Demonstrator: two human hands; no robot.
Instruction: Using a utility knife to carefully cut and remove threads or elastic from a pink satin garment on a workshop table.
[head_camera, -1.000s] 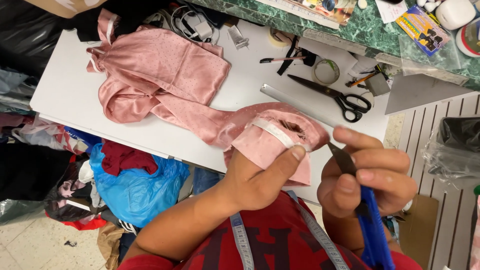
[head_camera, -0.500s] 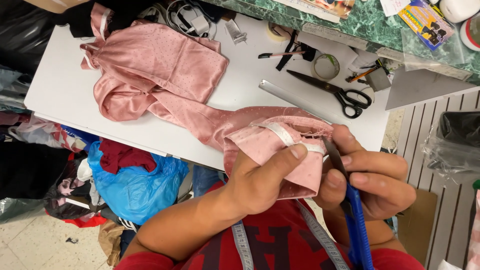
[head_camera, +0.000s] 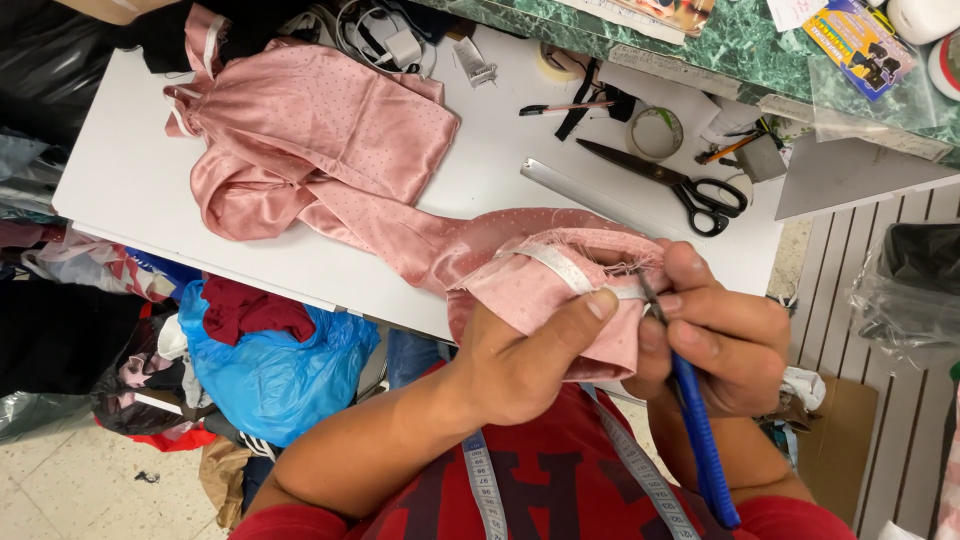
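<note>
The left hand (head_camera: 520, 350) pinches the pink garment (head_camera: 400, 200) at its white band (head_camera: 560, 268), thumb pressing on top. The right hand (head_camera: 725, 340) grips a blue-handled seam ripper (head_camera: 700, 430), its tip at the seam between the hands. A slip could tear the satin or nick the thumb. The tip is hard to make out. Beyond the hands, scissors (head_camera: 680, 185) lie on the table (head_camera: 130, 170).

A pink satin garment (head_camera: 330, 150) lies across the white desk (head_camera: 120, 170), its near end hanging off the near edge. Right of it lie a metal ruler (head_camera: 580, 192), then black-handled scissors (head_camera: 680, 185), with a tape roll (head_camera: 656, 132) farther back.
</note>
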